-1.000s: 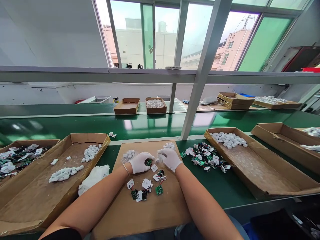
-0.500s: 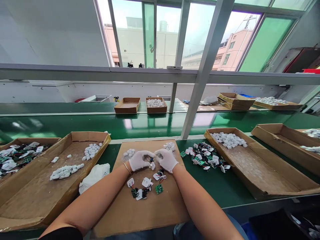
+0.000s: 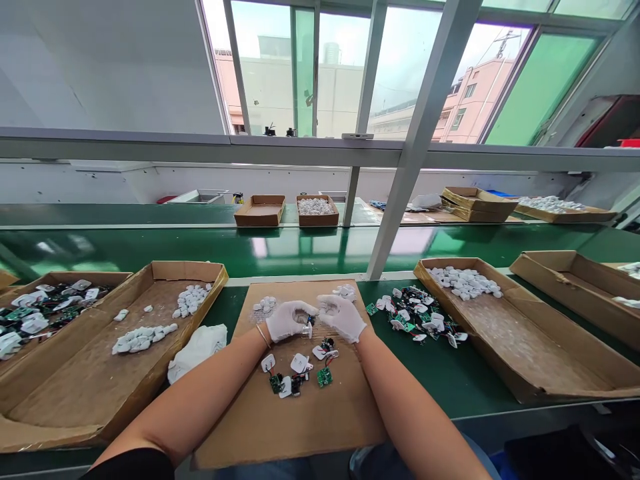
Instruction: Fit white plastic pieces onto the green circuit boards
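Note:
Both hands wear white gloves and meet over a cardboard sheet (image 3: 295, 433). My left hand (image 3: 287, 320) is closed, pinching a small circuit board with a white plastic piece (image 3: 309, 327) that hangs below the fingertips. Just to its right is my right hand (image 3: 345, 319), its thumb and fingers slightly apart and pointing at the board; nothing shows between them. Nearer me on the cardboard lie several wired units, among them a green circuit board (image 3: 325, 377) and a white plastic cover (image 3: 300, 363). Small white pieces (image 3: 265, 305) are heaped beyond my left hand, with another white pile (image 3: 345, 292) beyond my right.
To the right sits a heap of wired boards (image 3: 417, 313), beside a cardboard tray (image 3: 525, 347) holding white pieces. On the left stands another tray (image 3: 75, 393), with a white bag (image 3: 197, 352) against it. A slanted metal post (image 3: 400, 200) rises behind the cardboard.
My right hand's fingertips have drawn slightly away from my left hand, and their grip has loosened. The board stays in my left hand. The whole view has shifted slightly.

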The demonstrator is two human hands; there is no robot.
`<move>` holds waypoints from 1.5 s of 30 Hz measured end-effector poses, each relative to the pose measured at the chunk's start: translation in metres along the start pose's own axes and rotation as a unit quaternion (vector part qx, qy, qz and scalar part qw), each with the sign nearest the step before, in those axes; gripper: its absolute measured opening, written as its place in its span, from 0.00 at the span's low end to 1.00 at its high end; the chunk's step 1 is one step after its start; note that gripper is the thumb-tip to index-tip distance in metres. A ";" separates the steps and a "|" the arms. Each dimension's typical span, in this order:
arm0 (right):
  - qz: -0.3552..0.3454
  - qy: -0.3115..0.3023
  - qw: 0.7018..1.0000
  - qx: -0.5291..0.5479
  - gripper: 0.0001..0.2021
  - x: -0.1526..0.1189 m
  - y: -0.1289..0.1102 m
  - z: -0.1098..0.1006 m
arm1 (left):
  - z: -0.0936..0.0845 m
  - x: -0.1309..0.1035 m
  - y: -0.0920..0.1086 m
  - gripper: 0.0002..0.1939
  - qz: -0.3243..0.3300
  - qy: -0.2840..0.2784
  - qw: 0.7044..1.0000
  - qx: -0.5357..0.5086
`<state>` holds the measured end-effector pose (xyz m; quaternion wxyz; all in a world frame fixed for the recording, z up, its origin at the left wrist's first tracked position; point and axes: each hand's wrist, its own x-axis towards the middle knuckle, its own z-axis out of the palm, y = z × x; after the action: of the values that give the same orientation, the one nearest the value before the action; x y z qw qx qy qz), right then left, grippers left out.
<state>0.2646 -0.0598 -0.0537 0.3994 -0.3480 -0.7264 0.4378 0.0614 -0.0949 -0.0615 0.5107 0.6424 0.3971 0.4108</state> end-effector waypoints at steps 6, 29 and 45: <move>-0.054 0.014 0.996 -0.065 0.19 0.001 0.007 0.002 | 0.003 0.001 0.004 0.24 -0.004 0.013 0.999 -0.051; -0.040 0.054 0.997 0.039 0.11 -0.001 -0.003 0.000 | 0.000 0.004 0.003 0.24 -0.037 0.043 0.997 -0.046; 0.064 0.058 0.990 0.112 0.21 -0.004 -0.008 -0.009 | -0.001 0.004 0.000 0.18 -0.002 0.040 0.989 -0.145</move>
<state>0.2725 -0.0630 -0.0445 0.4485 -0.3716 -0.6247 0.5201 0.0617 -0.0905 -0.0608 0.5829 0.5436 0.3552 0.4884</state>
